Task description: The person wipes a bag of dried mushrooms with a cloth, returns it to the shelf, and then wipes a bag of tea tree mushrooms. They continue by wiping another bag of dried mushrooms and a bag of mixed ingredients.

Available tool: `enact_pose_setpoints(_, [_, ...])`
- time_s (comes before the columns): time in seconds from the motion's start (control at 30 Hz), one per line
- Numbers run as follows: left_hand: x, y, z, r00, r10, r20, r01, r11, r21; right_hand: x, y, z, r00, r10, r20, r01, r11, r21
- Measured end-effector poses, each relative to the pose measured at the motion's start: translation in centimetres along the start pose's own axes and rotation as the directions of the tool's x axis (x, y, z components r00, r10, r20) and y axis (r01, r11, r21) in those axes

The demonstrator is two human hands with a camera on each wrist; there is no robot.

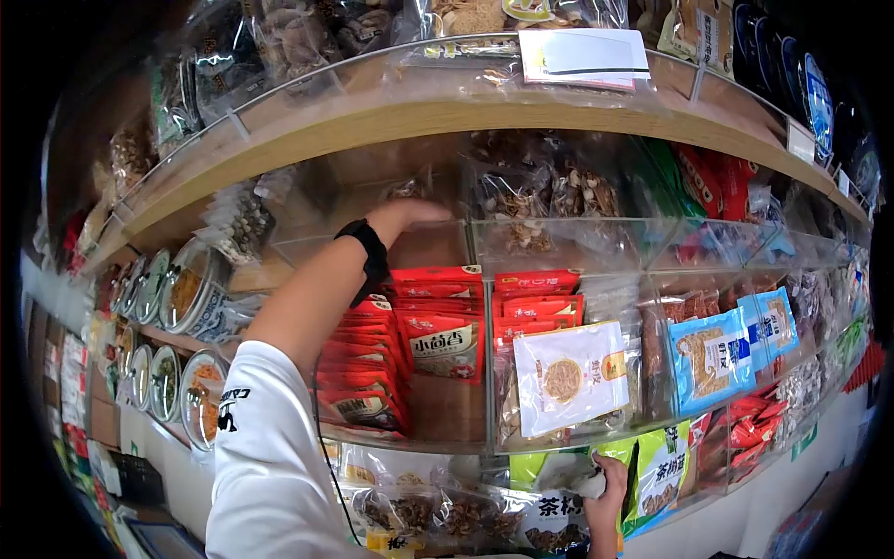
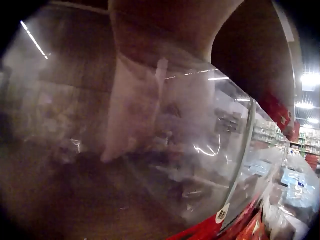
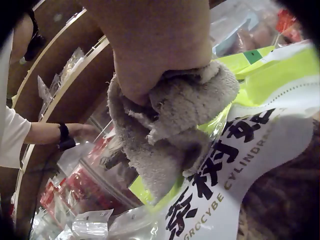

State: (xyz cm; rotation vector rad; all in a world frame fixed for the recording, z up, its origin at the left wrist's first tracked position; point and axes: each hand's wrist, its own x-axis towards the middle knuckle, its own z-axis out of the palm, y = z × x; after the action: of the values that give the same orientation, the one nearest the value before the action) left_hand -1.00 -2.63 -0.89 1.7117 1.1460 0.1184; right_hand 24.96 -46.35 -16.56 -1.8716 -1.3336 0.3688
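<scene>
My left hand (image 1: 414, 215), a black band at its wrist, reaches into an upper shelf compartment behind a clear plastic front panel (image 1: 549, 238). Its fingers look extended; in the left wrist view the hand (image 2: 132, 107) shows blurred through the panel. Just behind it lies a clear bag of dried goods (image 1: 410, 186). Low on the right, my right hand (image 1: 610, 489) grips a bunched grey cloth (image 3: 195, 102). The cloth overlaps a green and white bag of dried mushrooms (image 3: 270, 155) in the right wrist view.
Below the left arm, red spice packets (image 1: 442, 343) stand in rows between clear dividers. A white packet (image 1: 570, 377) and blue packets (image 1: 712, 363) lean at the right. Round clear jars (image 1: 197, 284) line the left side. A wooden shelf edge (image 1: 419, 121) curves overhead.
</scene>
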Motion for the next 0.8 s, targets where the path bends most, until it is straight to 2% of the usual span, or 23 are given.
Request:
enact_pose_setpoints(0.03, [-0.3,0.7,0.3,0.999,0.035,-0.038,-0.032,0.996,0.086,0.0,-0.1,-0.1,1.0,-0.006,0.01,0.006,1.0,-0.009])
enact_pose_setpoints(0.07, [1.7,-1.7,-0.9,0.998,0.038,-0.041,-0.034,0.996,0.086,0.1,-0.2,-0.1,1.0,-0.01,0.009,0.011,1.0,-0.009])
enact_pose_setpoints(0.1, [5.4,-6.1,-2.8,0.99,0.133,-0.034,-0.134,0.991,-0.01,0.1,-0.2,-0.1,1.0,-0.026,0.004,0.026,1.0,0.002])
enact_pose_setpoints(0.13, [7.5,-8.2,-4.0,0.973,0.229,-0.036,-0.232,0.967,-0.108,0.1,-0.3,-0.2,0.999,-0.042,-0.001,0.042,0.999,0.011])
enact_pose_setpoints(0.17, [7.1,-6.5,-3.8,0.972,0.234,-0.037,-0.236,0.966,-0.109,0.1,-0.5,-0.4,0.999,-0.044,-0.004,0.044,0.999,0.008])
enact_pose_setpoints(0.2, [6.2,-3.5,-2.9,0.959,0.167,-0.23,-0.167,0.986,0.017,0.2,-0.9,-0.7,0.999,-0.052,0.004,0.052,0.999,-0.006])
enact_pose_setpoints(0.23, [5.3,-1.3,-2.2,0.899,0.118,-0.422,-0.071,0.99,0.126,0.2,-1.2,-0.8,0.998,-0.06,0.012,0.06,0.998,-0.02])
enact_pose_setpoints(0.27, [4.7,-0.5,-1.9,0.898,0.119,-0.424,-0.072,0.989,0.126,0.2,-1.2,-0.9,0.998,-0.062,0.012,0.062,0.998,-0.02])
enact_pose_setpoints(0.33, [3.7,0.1,-1.6,0.655,0.252,-0.713,-0.082,0.961,0.264,0.0,-1.1,-0.9,0.995,-0.093,0.029,0.094,0.995,-0.026])
enact_pose_setpoints(0.37, [3.1,0.4,-1.5,0.651,0.251,-0.716,-0.08,0.961,0.263,-0.1,-1.3,-1.0,0.995,-0.098,0.031,0.099,0.995,-0.024])
enact_pose_setpoints(0.43, [2.4,0.9,-1.5,0.632,0.37,-0.681,-0.253,0.929,0.27,-0.1,-2.0,-0.9,0.991,-0.13,0.023,0.131,0.99,-0.042])
enact_pose_setpoints(0.47, [2.2,1.2,-1.3,0.627,0.37,-0.686,-0.253,0.929,0.27,-0.2,-2.3,-1.0,0.99,-0.138,0.022,0.138,0.989,-0.042])
enact_pose_setpoints(0.53, [1.6,2.5,-0.2,0.55,0.395,-0.736,-0.299,0.916,0.268,-0.3,-3.1,-1.2,0.987,-0.16,0.027,0.16,0.987,-0.006])
enact_pose_setpoints(0.57, [1.0,3.0,0.6,0.545,0.391,-0.741,-0.3,0.917,0.263,-0.5,-3.3,-1.3,0.986,-0.166,0.03,0.167,0.986,-0.01])
enact_pose_setpoints(0.63, [-2.0,5.7,2.5,0.645,0.28,-0.711,-0.374,0.927,0.025,-0.7,-3.4,-1.4,0.974,-0.219,0.062,0.221,0.975,-0.023])
enact_pose_setpoints(0.67, [-3.0,6.8,3.1,0.643,0.28,-0.713,-0.38,0.925,0.021,-0.7,-3.6,-1.6,0.973,-0.222,0.062,0.225,0.974,-0.03])
enact_pose_setpoints(0.73, [-4.1,8.4,4.0,0.698,0.296,-0.652,-0.176,0.954,0.245,-0.9,-4.0,-1.8,0.963,-0.26,0.072,0.263,0.964,-0.039])
enact_pose_setpoints(0.77, [-1.0,6.8,4.8,0.42,0.461,-0.782,-0.305,0.883,0.357,-0.9,-4.3,-2.0,0.96,-0.269,0.078,0.274,0.96,-0.054])
enact_pose_setpoints(0.8, [-1.2,7.5,5.7,0.415,0.462,-0.784,-0.307,0.882,0.357,-0.9,-4.7,-2.2,0.959,-0.274,0.076,0.279,0.959,-0.056])
